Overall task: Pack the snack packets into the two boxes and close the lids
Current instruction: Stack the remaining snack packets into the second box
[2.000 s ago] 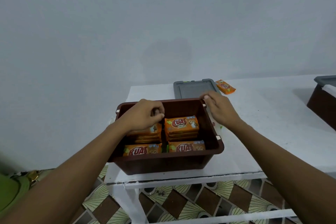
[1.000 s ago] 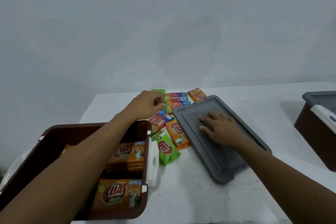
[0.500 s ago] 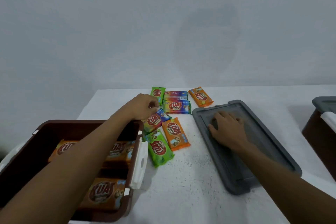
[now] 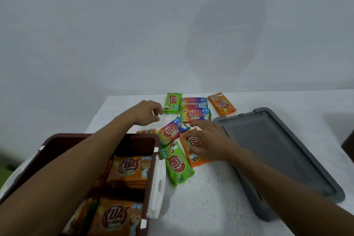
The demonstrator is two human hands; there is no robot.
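Note:
A brown box (image 4: 145,136) stands open at the lower left with several orange packets (image 4: 130,170) stacked inside. More packets lie loose on the white table: a green one (image 4: 172,103), two rainbow ones (image 4: 195,115), an orange one (image 4: 222,104), a tilted rainbow one (image 4: 171,133) and a second green one (image 4: 177,165). My left hand (image 4: 149,113) hovers beside the far green packet, fingers loosely curled, holding nothing. My right hand (image 4: 208,143) rests with spread fingers on an orange packet (image 4: 193,160). The grey lid (image 4: 277,155) lies flat to the right.
The box's white latch (image 4: 158,184) hangs open on its right side. A small orange packet (image 4: 146,131) peeks out behind the box's far rim. A dark corner of the second box (image 4: 349,143) shows at the right edge. A pale wall rises behind the table.
My right hand has left the grey lid and moved left onto the orange packet. My left hand has shifted slightly toward the far green packet.

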